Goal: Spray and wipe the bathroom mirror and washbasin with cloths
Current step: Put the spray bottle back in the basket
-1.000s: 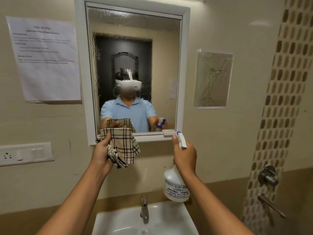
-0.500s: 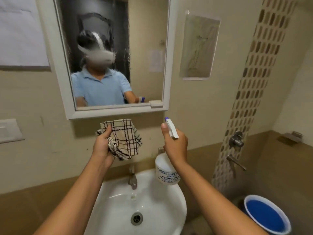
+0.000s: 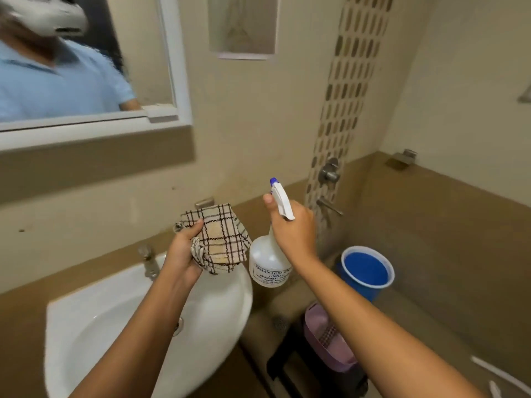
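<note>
I'm gripping the checked cloth (image 3: 221,239) bunched in my left hand (image 3: 184,251), fingers curled round its near edge, holding it up over the back right rim of the white washbasin (image 3: 86,334), just right of the tap (image 3: 149,261). My right hand (image 3: 293,234) is wrapping round the neck of the white spray bottle (image 3: 268,262), thumb up beside the trigger head, blue nozzle tip pointing up and away toward the wall; the bottle is hanging in the air just right of the basin edge, above the floor stuff. I'm judging the step as moving from mirror to basin: to do it well I'm needing to tilt the nozzle down into the bowl, keeping the cloth clear of the spray line, misting the bowl and rim evenly, then wiping from the rim down toward the drain, partly hidden by my left forearm. Risk: spraying now is hitting the wall, not the basin. Against half a second ago, my view is swinging right and down: the mirror (image 3: 86,67) is sliding to the top left corner, the blue bucket (image 3: 365,271) is sitting nearer the middle, and a pink basket (image 3: 324,337) on the floor is now showing. Both hands are keeping the same grips, lower and further right over the basin.
</note>
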### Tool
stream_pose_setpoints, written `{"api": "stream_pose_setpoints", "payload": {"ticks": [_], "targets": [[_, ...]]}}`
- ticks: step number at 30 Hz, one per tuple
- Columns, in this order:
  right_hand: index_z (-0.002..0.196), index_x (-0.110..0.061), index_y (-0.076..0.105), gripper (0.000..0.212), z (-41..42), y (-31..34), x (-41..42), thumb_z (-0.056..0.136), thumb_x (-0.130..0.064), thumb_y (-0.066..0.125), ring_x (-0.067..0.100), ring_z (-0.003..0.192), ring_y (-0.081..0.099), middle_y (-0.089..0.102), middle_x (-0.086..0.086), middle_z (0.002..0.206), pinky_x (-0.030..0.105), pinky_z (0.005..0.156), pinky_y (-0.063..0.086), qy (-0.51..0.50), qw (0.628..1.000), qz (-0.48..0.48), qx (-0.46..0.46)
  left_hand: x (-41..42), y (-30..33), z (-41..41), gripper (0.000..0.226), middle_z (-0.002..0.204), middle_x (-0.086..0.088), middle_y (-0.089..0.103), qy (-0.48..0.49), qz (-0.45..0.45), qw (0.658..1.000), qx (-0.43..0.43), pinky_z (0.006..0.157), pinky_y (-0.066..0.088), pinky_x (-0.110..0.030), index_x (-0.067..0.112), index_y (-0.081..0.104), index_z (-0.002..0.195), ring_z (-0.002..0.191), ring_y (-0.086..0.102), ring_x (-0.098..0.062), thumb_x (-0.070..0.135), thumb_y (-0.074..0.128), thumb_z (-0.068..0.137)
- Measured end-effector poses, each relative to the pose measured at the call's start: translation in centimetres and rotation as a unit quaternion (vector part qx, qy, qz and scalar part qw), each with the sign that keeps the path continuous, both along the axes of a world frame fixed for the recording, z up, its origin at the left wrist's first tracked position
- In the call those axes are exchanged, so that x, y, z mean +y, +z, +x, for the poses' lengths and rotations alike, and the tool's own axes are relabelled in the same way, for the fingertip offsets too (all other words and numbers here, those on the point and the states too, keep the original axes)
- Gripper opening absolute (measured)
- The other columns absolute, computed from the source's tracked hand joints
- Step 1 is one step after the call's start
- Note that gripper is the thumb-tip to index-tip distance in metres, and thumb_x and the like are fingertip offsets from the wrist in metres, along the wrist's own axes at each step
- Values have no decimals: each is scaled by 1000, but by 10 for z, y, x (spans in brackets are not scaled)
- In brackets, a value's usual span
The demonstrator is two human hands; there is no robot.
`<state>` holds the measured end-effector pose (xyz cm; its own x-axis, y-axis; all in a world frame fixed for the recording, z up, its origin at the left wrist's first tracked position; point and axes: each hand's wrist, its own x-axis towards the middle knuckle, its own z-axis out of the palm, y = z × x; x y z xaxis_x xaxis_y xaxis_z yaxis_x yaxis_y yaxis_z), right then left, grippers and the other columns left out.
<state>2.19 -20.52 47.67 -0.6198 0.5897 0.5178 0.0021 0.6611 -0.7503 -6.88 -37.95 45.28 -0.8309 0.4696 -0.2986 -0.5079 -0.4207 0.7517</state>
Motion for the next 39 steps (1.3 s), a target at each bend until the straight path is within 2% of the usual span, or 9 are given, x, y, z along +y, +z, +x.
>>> {"api": "stream_pose_setpoints", "payload": {"ticks": [4, 10, 15, 19, 22, 24, 30, 36, 39], "targets": [[57, -12, 51, 67, 24, -30, 58, 87, -72, 48, 9, 49, 44, 53, 1, 53, 19, 49, 31, -56, 997, 18, -41, 59, -25, 9, 28, 89, -9, 78, -29, -30, 999, -17, 59, 61, -35, 7, 64, 113, 78, 76, -23, 19, 41, 103], [52, -26, 29, 58, 62, -72, 144, 91, -55, 61, 5, 43, 35, 35, -8, 45, 21, 46, 22, -125, 987, 4, -98, 143, -55, 23, 32, 83, -9, 78, -79, -76, 992, -58, 71, 50, -44, 7, 62, 119, 72, 76, -24, 25, 39, 104], [55, -24, 43, 48, 97, -116, 200, 89, -46, 69, 5, 47, 39, 39, -11, 50, 21, 49, 25, -158, 981, -65, -92, 204, -75, 45, 56, 76, -11, 77, -140, -103, 980, -96, 70, 46, -44, 10, 80, 73, 62, 75, -24, 28, 37, 104], [59, -26, 45, 42, 123, -150, 223, 89, -41, 70, 3, 50, 43, 42, -11, 53, 17, 49, 26, -181, 967, -134, -117, 234, -104, 43, 34, 97, -11, 78, -153, -132, 973, -107, 74, 55, -46, 13, 73, 103, 78, 76, -25, 27, 43, 102], [67, -13, 57, 44, 139, -184, 232, 88, -51, 63, 12, 57, 54, 56, -4, 61, 29, 51, 38, -211, 952, -161, -156, 251, -131, 39, 31, 114, -12, 73, -182, -139, 966, -122, 92, 52, -50, 14, 71, 109, 103, 69, -30, 29, 46, 100], [76, -9, 64, 43, 145, -209, 236, 86, -51, 61, 21, 67, 62, 65, 4, 72, 37, 57, 49, -227, 936, -181, -200, 261, -145, 35, 31, 110, -12, 75, -203, -148, 959, -130, 97, 48, -52, 13, 69, 110, 100, 70, -30, 30, 46, 100], [91, 0, 67, 30, 151, -263, 231, 89, -30, 71, 29, 77, 65, 70, 14, 84, 27, 61, 35, -245, 897, -211, -300, 288, -188, 23, 50, 98, -6, 78, -273, -167, 938, -129, 67, 63, -38, 20, 83, 81, 84, 76, -21, 33, 39, 103], [98, 0, 63, 25, 145, -322, 232, 95, -26, 63, 34, 92, 63, 66, 18, 96, 29, 65, 32, -207, 853, -233, -418, 301, -238, 2, 35, 108, -7, 76, -317, -196, 916, -151, 71, 63, -40, 15, 70, 115, 92, 75, -22, 34, 46, 100], [112, -1, 64, 28, 140, -349, 235, 94, -24, 64, 34, 102, 62, 66, 18, 110, 33, 75, 42, -193, 838, -234, -454, 305, -262, -3, 36, 114, -9, 74, -336, -200, 905, -166, 70, 63, -40, 13, 68, 119, 94, 75, -23, 35, 47, 100]]}}
